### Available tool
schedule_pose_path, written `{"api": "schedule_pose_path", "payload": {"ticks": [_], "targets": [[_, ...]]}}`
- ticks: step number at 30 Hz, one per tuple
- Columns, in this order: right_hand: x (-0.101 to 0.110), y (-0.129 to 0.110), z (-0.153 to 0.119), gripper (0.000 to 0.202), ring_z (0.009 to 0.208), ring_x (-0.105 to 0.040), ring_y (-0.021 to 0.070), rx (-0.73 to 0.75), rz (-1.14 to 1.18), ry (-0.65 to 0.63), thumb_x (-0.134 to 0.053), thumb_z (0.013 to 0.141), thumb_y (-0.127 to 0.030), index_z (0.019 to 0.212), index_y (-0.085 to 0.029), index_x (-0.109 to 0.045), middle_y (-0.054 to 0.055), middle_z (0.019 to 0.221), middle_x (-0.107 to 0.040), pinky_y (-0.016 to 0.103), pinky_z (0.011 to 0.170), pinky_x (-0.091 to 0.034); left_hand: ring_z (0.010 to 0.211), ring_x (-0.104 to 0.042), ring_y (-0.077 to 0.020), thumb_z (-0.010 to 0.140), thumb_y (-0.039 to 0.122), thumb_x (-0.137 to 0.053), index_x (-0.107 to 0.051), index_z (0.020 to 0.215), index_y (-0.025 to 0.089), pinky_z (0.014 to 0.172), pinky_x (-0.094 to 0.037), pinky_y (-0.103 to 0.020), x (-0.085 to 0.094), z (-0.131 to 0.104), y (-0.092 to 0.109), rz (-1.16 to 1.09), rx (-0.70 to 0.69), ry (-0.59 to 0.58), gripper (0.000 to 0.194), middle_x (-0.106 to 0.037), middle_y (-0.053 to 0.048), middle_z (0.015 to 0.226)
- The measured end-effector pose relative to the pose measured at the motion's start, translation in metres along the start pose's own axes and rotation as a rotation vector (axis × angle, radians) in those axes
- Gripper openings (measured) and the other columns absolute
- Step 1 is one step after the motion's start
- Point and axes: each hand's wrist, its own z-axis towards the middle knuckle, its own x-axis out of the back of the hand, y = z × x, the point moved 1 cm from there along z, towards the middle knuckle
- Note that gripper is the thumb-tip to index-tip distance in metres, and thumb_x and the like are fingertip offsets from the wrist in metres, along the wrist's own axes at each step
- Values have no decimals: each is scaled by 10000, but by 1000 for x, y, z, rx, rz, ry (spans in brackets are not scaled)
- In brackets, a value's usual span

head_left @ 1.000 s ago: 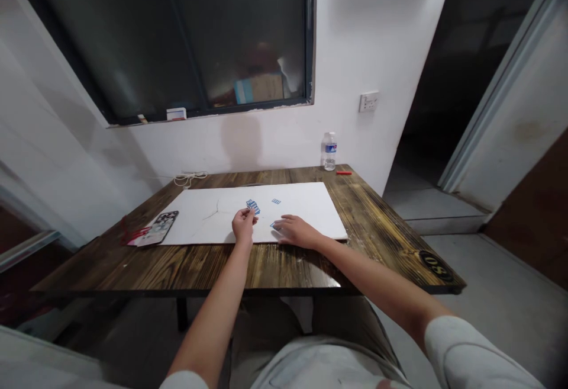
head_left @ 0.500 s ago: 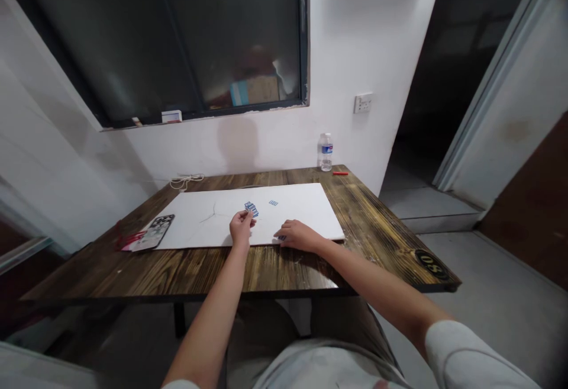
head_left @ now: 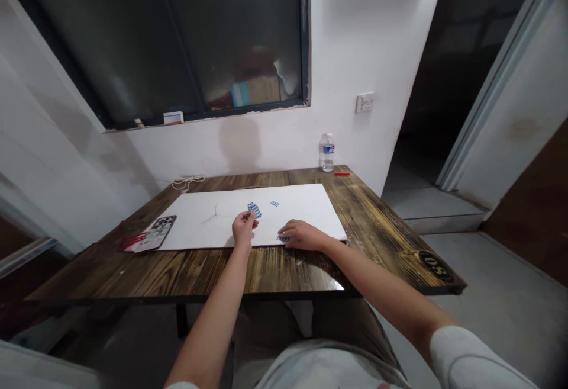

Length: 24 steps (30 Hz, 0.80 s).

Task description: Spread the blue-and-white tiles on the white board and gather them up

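Note:
My left hand (head_left: 244,227) is closed on a small fan of blue-and-white playing cards (head_left: 254,209), pinched between thumb and fingers above the white board (head_left: 306,202). My right hand (head_left: 303,235) is at the board's front edge, its fingers bent over another blue-and-white card (head_left: 283,238). Part of that card shows past the fingertips; whether it is lifted off the board I cannot tell. Farther back, a single patterned card (head_left: 275,203) lies flat on the board, apart from both hands.
A patterned flat case (head_left: 156,233) with red items (head_left: 135,239) lies at the board's left end. Behind are a white cable (head_left: 189,182), a water bottle (head_left: 328,153) and a red pen (head_left: 342,173). The wooden table (head_left: 386,241) stands against the wall.
The view has shifted slightly. My right fingers have moved a little, and more of the card beneath them shows. My left hand keeps hold of the fanned cards.

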Motion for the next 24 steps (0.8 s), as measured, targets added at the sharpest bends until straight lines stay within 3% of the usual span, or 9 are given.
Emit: {"api": "schedule_pose_path", "payload": {"ticks": [5, 9, 15, 20, 24], "targets": [[1, 1, 1, 152, 887, -609, 174, 6, 20, 16, -629, 856, -306, 932, -219, -728, 51, 928, -719, 300, 825, -451, 472, -602, -117, 509, 417, -784, -606, 739, 145, 495, -490, -226, -1, -1, 1, 11, 5, -50, 398, -623, 15, 557], [2, 1, 0, 210, 778, -610, 157, -2, 40, 53, -560, 909, -299, 830, -197, -726, 51, 791, -703, 268, 755, -451, 476, -613, -126, 499, 417, -805, -607, 727, 151, 502, -502, -235, -3, -4, 1, 6, 17, -118, 403, -630, 11, 559], [-1, 0, -1, 171, 654, -622, 136, -240, 113, 286, -580, 897, -282, 829, -180, -700, 27, 737, -705, 230, 644, -449, 485, -634, -149, 486, 415, -832, -588, 706, 150, 509, -517, -256, -10, -11, 3, -14, 73, -265, 422, -638, -1, 551], [-4, -5, 5, 202, 731, -644, 156, -270, 125, 575, -516, 918, -304, 924, -188, -682, 52, 839, -714, 266, 703, -488, 499, -650, -171, 477, 422, -850, -584, 700, 146, 514, -532, -278, -15, -20, 6, -7, 112, -366, 443, -662, -26, 582], [-8, -6, 13, 229, 774, -631, 183, -274, -10, 612, -468, 932, -256, 982, -171, -674, 89, 841, -694, 305, 745, -488, 514, -660, -181, 449, 447, -863, -595, 696, 139, 534, -543, -290, -18, -26, 7, 9, 147, -435, 477, -684, -53, 627]]}}
